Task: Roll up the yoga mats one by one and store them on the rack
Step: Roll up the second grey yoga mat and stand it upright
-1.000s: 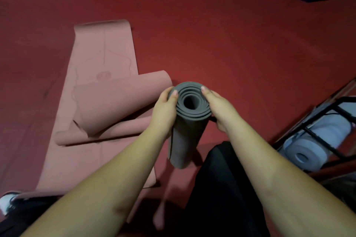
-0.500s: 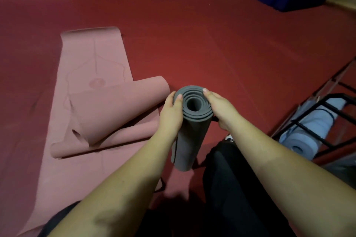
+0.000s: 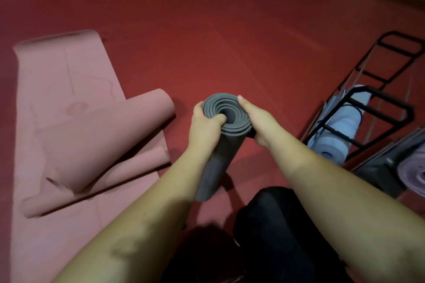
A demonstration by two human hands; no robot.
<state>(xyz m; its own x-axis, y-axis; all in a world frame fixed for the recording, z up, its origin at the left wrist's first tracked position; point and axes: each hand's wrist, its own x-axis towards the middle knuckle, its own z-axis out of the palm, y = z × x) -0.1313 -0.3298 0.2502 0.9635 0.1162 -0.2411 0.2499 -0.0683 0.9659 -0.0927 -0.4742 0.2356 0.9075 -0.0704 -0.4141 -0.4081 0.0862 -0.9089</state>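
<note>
Tucking its thumb into the core now, left hand (image 3: 204, 125) grips the grey mat (image 3: 222, 142), right hand (image 3: 258, 122) clasping the other side; roll stands upright on floor (image 3: 230, 37), rack (image 3: 372, 108) nearer at right. Tightening, then storing.

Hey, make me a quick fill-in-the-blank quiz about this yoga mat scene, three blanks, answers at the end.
1. Both hands grip the rolled ____ yoga mat.
2. The half-unrolled mat on the floor is ____.
3. The light blue rolled mat lies in the black ____ at the right.

Answers: grey; pink; rack
</note>
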